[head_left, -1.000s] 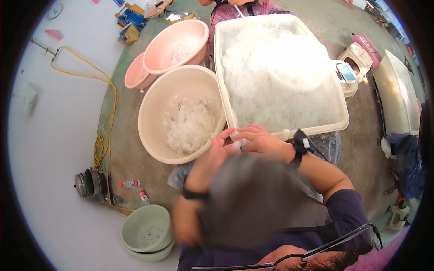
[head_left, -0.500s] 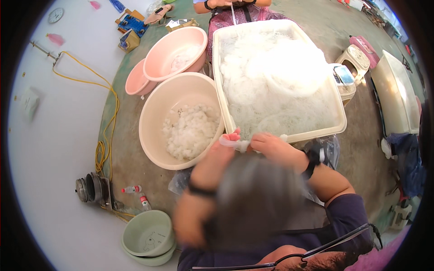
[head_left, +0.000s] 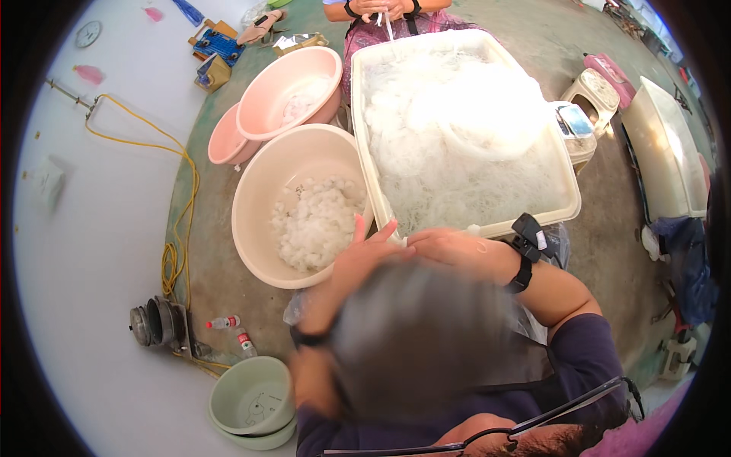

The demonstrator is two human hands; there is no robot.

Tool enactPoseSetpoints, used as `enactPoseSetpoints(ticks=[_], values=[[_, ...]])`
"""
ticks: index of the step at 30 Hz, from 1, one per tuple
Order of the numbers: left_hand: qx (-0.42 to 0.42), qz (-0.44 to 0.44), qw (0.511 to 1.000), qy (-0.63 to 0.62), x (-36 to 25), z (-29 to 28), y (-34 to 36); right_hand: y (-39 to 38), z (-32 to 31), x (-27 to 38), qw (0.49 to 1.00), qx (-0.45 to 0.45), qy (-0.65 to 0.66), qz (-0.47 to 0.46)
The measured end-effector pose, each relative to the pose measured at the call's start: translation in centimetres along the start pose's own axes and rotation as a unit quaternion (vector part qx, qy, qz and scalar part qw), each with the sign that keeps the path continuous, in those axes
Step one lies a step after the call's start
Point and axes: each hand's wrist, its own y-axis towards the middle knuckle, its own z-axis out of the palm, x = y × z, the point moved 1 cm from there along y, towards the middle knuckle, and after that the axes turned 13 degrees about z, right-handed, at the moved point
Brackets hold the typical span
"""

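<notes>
My left hand (head_left: 367,251) has two fingers raised and spread beside the near left corner of a cream rectangular tub (head_left: 365,152), which holds wet, white fibrous material (head_left: 480,114). My right hand (head_left: 445,250) meets it at that corner with fingers curled; a little white material (head_left: 402,242) shows between them, and what the right fingers hold is unclear. To the left, a round cream basin (head_left: 255,190) holds loose white tufts (head_left: 316,228). A blurred dark shape hides much of my wrists and lap.
A person's hands (head_left: 381,11) hold a white strip beyond the tub. Pink basins (head_left: 259,114) stand upper left, green basins (head_left: 236,381) lower left, near bottles (head_left: 245,343), pots (head_left: 160,320) and yellow cable (head_left: 183,190). Stools (head_left: 594,91) and another tub (head_left: 655,152) stand right.
The pale strip in my hands half a second ago is mostly out of sight; my left fingers have spread upward. The other person's hands have come closer together.
</notes>
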Motion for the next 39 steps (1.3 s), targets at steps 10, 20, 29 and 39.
enactPoseSetpoints(ticks=[10, 20, 29, 39], values=[[0.087, 0.025, 0.959, 0.270, -2.3, 1.5, 1.7, -0.1, 0.2, -0.2, 0.978, -0.049, -0.191, 0.068], [-0.305, -0.275, 0.710, -0.572, -3.3, 1.9, 1.7, -0.9, -0.1, 0.0, 0.966, -0.094, 0.141, 0.195], [-0.400, -0.294, 0.699, -0.515, -2.2, 2.8, 2.3, -0.7, 3.0, -1.1, 0.961, 0.052, 0.232, 0.144], [-0.236, -0.348, 0.887, -0.191, 5.2, 1.3, -4.6, 3.1, -1.1, -2.7, 0.963, -0.156, 0.180, 0.128]])
